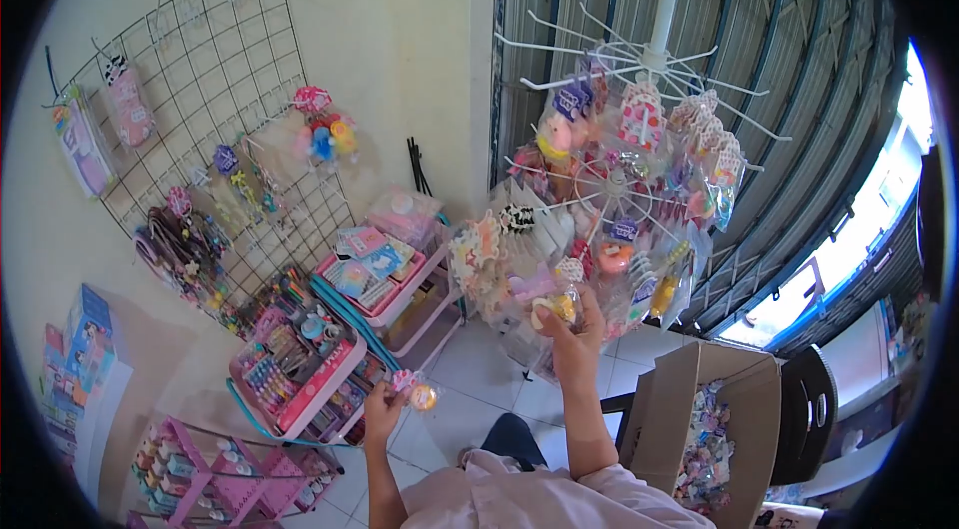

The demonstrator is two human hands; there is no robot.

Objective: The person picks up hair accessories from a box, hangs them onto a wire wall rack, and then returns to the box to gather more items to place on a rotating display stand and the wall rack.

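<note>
My left hand (383, 411) is closed on a small packaged trinket (424, 396) with a pink top and an orange, round part, held low in front of the pink trolley. My right hand (574, 334) reaches up to the lower tier of the white rotating rack (654, 57), its fingers closed around a clear packet (565, 307) with something yellow inside. Whether that packet hangs on a hook cannot be made out. Many bagged trinkets hang close around my right hand.
A wire grid (215, 39) with hanging accessories is on the left wall. Below it are a pink trolley (330, 379) and a pink shelf (190, 479). An open cardboard box (749, 409) of small packets stands at the right, beside a dark chair (807, 414). A folding metal gate is behind the rack.
</note>
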